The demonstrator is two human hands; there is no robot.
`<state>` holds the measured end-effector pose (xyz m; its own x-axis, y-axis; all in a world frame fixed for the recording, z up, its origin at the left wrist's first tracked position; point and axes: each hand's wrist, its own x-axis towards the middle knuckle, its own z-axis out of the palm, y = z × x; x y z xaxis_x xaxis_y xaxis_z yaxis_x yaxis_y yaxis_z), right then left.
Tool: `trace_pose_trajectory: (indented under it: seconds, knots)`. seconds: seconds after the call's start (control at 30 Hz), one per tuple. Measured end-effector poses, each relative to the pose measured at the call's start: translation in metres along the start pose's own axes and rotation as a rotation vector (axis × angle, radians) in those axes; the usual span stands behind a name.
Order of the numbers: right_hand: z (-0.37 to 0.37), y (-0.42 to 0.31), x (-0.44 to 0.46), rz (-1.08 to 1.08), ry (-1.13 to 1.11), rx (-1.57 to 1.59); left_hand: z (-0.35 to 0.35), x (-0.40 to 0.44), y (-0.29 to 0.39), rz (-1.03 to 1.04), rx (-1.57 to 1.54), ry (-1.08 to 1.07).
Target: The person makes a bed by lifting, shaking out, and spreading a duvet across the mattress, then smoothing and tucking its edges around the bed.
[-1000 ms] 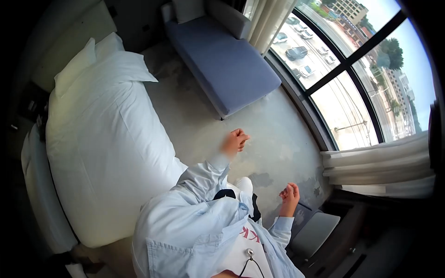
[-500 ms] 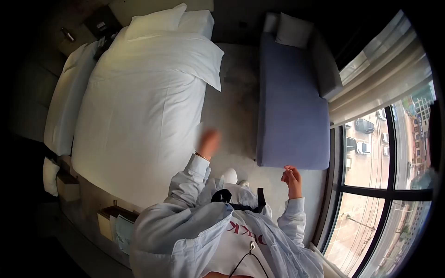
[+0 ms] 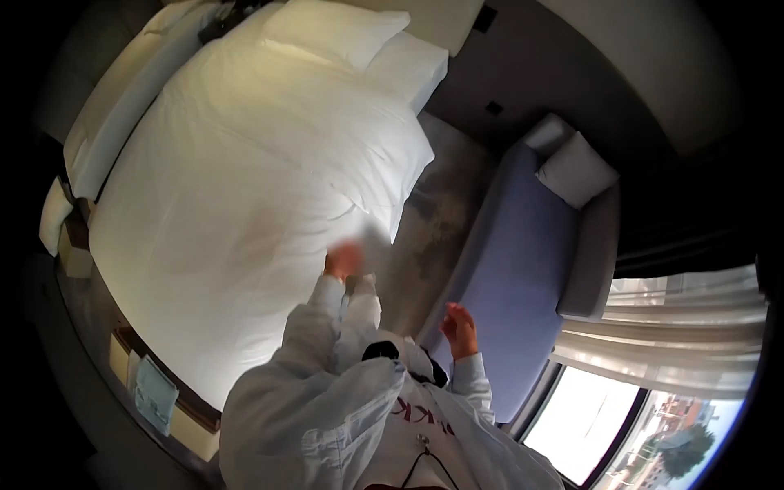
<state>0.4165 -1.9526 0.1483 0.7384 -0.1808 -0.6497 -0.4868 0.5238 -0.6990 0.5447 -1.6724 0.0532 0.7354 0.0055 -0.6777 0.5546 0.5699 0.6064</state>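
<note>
My left hand (image 3: 345, 259) is in front of me, over the near right side of the white bed (image 3: 212, 188); its fingers are smeared, and I cannot make out whether it holds anything. To the right, my right hand (image 3: 460, 329) is raised with its fingers curled together, beside the blue seat of the chaise sofa (image 3: 514, 245). Whatever may be between those fingers is too small to name. Both sleeves are light blue.
White pillows (image 3: 335, 31) lie at the bed's head. A grey cushion (image 3: 577, 170) rests on the sofa. An open wooden box (image 3: 196, 431) with a pale cloth (image 3: 153, 395) stands at the bed's foot. Sheer curtains (image 3: 670, 335) hang by the window (image 3: 584, 420).
The view has turned left, so the bed fills more of it and the window has moved to the lower right. My left hand now appears over the bed instead of the floor.
</note>
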Motion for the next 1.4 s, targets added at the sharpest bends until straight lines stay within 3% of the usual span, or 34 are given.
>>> trace_pose_trajectory:
  seconds: [0.03,0.1,0.13,0.17,0.2,0.23,0.3,0.37,0.43,0.53,0.57,0.63,0.67,0.7,0.8,0.87,0.93,1.0,1.07,1.13,1.17,1.23,1.4]
  knots:
    - [0.013,-0.016,0.014,0.046,0.021,-0.027,0.020,0.022,0.012,0.005,-0.015,0.033]
    - [0.051,-0.065,0.051,0.128,-0.245,0.068,0.022,0.086,0.006,0.018,-0.143,-0.008]
    - [0.063,-0.087,0.068,0.144,-0.248,0.052,0.027,0.108,0.009,0.068,-0.139,0.024]
    - [0.075,-0.111,0.091,0.071,-0.239,-0.042,0.033,0.130,0.012,0.119,-0.134,0.055]
    - [0.089,-0.133,0.119,-0.005,-0.241,-0.134,0.006,0.184,-0.024,0.326,-0.097,0.061]
    - [0.100,-0.149,0.149,-0.051,-0.233,-0.140,0.024,0.174,0.002,0.266,-0.265,0.094]
    - [0.113,-0.155,0.231,-0.039,-0.263,-0.148,0.030,0.198,0.005,0.425,-0.306,0.144]
    - [0.116,-0.155,0.329,0.039,-0.255,-0.157,0.046,0.228,0.009,0.385,-0.092,0.406]
    - [0.113,-0.141,0.418,0.260,-0.254,-0.131,0.040,0.256,-0.020,0.507,0.190,0.554]
    - [0.143,-0.117,0.534,0.370,-0.277,-0.217,0.039,0.296,-0.045,0.483,0.246,0.772]
    - [0.143,-0.105,0.579,0.383,-0.389,-0.182,0.039,0.311,-0.053,0.525,0.305,0.872]
    - [0.144,-0.090,0.655,0.212,-0.401,-0.426,0.047,0.334,-0.046,0.350,0.121,0.841]
    - [0.135,-0.072,0.694,-0.224,-0.430,-0.812,0.052,0.325,-0.049,0.205,-0.060,0.766]
    - [0.133,-0.056,0.726,-0.688,-0.461,-1.173,0.058,0.316,-0.053,0.204,-0.321,0.831]
    - [0.167,-0.055,0.793,-0.560,-0.667,-1.240,0.083,0.324,-0.048,0.256,-0.255,0.729]
    - [0.171,-0.042,0.830,-0.535,-0.735,-1.247,0.106,0.323,-0.020,0.217,-0.293,0.843]
    - [0.181,-0.045,0.851,-0.071,-0.705,-1.259,0.106,0.327,-0.016,0.207,-0.212,0.907]
    - [0.165,-0.058,0.844,0.058,-0.728,-1.197,0.088,0.325,-0.043,0.138,-0.170,0.937]
    - [0.145,-0.122,0.804,0.430,-0.784,-0.942,0.084,0.334,-0.060,0.068,-0.141,0.934]
    - [0.130,-0.205,0.753,0.729,-0.825,-0.703,0.098,0.340,-0.073,0.142,-0.002,0.730]
    - [0.128,-0.232,0.737,0.781,-0.830,-0.651,0.089,0.344,-0.110,0.138,0.217,0.646]
    - [0.127,-0.258,0.730,0.737,-0.833,-0.637,0.125,0.342,-0.122,0.115,0.240,0.599]
    - [0.101,-0.286,0.760,0.399,-0.804,-0.706,0.234,0.294,-0.081,0.101,-0.203,0.680]
